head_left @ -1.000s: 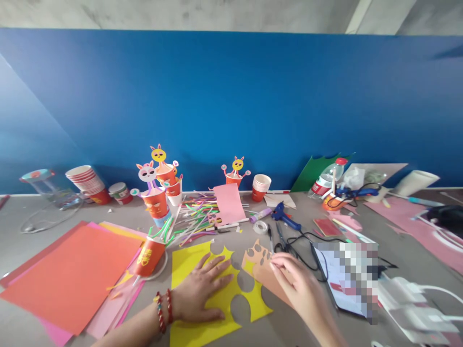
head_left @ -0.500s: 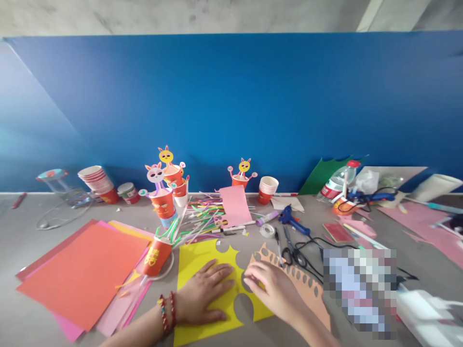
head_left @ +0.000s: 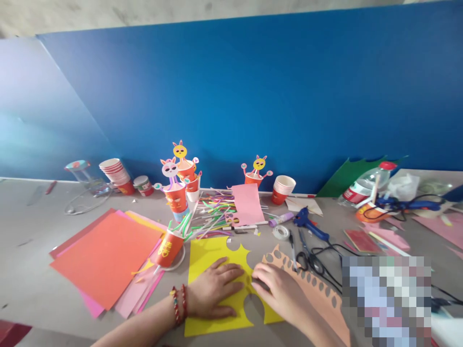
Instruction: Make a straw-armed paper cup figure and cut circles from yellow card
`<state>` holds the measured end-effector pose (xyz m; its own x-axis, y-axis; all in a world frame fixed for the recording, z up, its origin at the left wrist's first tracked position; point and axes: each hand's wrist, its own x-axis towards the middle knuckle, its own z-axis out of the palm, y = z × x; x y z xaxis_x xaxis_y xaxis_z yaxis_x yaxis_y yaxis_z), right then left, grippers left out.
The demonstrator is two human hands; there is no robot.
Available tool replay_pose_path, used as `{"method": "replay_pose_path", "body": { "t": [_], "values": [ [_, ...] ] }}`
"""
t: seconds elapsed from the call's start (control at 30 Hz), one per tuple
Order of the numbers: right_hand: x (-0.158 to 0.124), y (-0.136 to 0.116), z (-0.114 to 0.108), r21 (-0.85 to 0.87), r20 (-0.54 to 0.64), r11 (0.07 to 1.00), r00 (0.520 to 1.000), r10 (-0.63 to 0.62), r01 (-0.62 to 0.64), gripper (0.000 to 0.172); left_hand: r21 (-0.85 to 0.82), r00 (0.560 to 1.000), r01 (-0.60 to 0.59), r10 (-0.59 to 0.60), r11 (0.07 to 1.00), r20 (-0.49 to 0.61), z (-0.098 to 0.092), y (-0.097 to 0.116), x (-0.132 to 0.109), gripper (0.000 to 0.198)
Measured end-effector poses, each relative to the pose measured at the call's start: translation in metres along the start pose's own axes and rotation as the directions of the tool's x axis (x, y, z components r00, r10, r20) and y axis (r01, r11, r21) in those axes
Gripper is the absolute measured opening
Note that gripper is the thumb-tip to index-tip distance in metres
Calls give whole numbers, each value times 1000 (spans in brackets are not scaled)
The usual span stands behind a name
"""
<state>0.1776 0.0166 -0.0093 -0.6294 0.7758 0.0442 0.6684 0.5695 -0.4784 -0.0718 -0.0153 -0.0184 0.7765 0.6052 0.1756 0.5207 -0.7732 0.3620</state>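
Note:
My left hand [head_left: 217, 289] lies flat and open on a sheet of yellow paper [head_left: 202, 255], whose right side has round holes and scalloped cuts. Close to its right, my right hand [head_left: 277, 286] rests over the cut edge of that paper. Its fingers are curled with the tips drawn together, and what they hold, if anything, cannot be made out. An orange-peach sheet [head_left: 311, 284] with a row of small holes lies partly under my right forearm. Scissors [head_left: 313, 262] lie beyond the right hand.
Orange sheets [head_left: 108, 255] and a tipped cup of straws [head_left: 170, 248] lie left. Decorated cups [head_left: 176, 200], loose straws [head_left: 213, 212], and a pink sheet [head_left: 249, 205] stand or lie behind. A blue glue gun [head_left: 311, 224], tape roll [head_left: 281, 233] and bottle [head_left: 367, 180] are right.
The view has shifted left and tilted, so things on the table appear farther right. Both hands stay on the yellow paper in nearly the same poses.

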Motion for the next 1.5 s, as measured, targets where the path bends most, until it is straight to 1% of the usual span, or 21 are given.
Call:
{"method": "replay_pose_path", "body": {
  "t": [0.13, 0.23, 0.3, 0.37, 0.47, 0.57, 0.7, 0.83, 0.9, 0.97, 1.1, 1.23, 1.3, 1.37, 1.5],
  "values": [
    [5, -1, -8, 7, 28, 1000, 1000, -2, 2, 13, 7, 1000, 4, -4, 1000, 16, 0, -1, 1, 56],
    [16, 1, -24, 33, 5, 999, 1000, -12, 12, 13, 1, 999, 13, -13, 1000, 30, 0, -1, 1, 57],
    [27, 5, -38, 73, -50, 997, 999, 3, 1, 15, -6, 999, 21, -21, 1000, 35, 1, 0, 0, 58],
    [39, 11, -52, 118, -131, 993, 990, 43, -27, 16, -13, 999, 31, -30, 999, 34, 1, 0, 0, 58],
    [57, 23, -66, 184, -251, 981, 962, 108, -62, 17, -21, 999, 35, -35, 999, 15, 1, 0, -1, 57],
    [75, 37, -70, 214, -335, 975, 932, 137, -66, 19, -22, 1000, 27, -27, 999, -11, 2, 0, -2, 56],
    [97, 53, -69, 135, -474, 990, 876, 89, -27, 20, -14, 999, 22, -23, 1000, -25, 3, 0, -1, 57],
    [121, 58, -70, 69, -546, 997, 835, 61, -28, 21, -12, 999, 22, -22, 1000, -30, 4, -1, 0, 54],
    [134, 56, -70, 24, -556, 999, 830, 43, -35, 24, -12, 1000, 14, -14, 1000, -26, 4, -1, 1, 54],
    [149, 52, -70, -30, -548, 999, 836, 21, -44, 29, -12, 1000, 6, -6, 1000, -16, 3, -1, 1, 54],
    [179, 43, -69, -151, -476, 987, 879, -27, -51, 38, -7, 1000, 9, -9, 1000, -19, 2, -1, 2, 54],
    [204, 36, -67, -248, -399, 964, 917, -13, -94, 46, 2, 999, 11, -11, 1000, -38, 1, 0, 3, 53],
    [211, 35, -66, -283, -378, 952, 926, 4, -119, 49, 11, 999, 2, -1, 1000, -44, 1, -1, 4, 53],
    [213, 34, -64, -310, -364, 941, 931, 12, -133, 47, 19, 999, -12, 12, 1000, -34, 0, -2, 5, 53],
    [203, 32, -59, -343, -353, 932, 935, -12, -117, 34, 34, 1000, -20, 21, 999, -22, 0, -4, 7, 53]
  ]
}}
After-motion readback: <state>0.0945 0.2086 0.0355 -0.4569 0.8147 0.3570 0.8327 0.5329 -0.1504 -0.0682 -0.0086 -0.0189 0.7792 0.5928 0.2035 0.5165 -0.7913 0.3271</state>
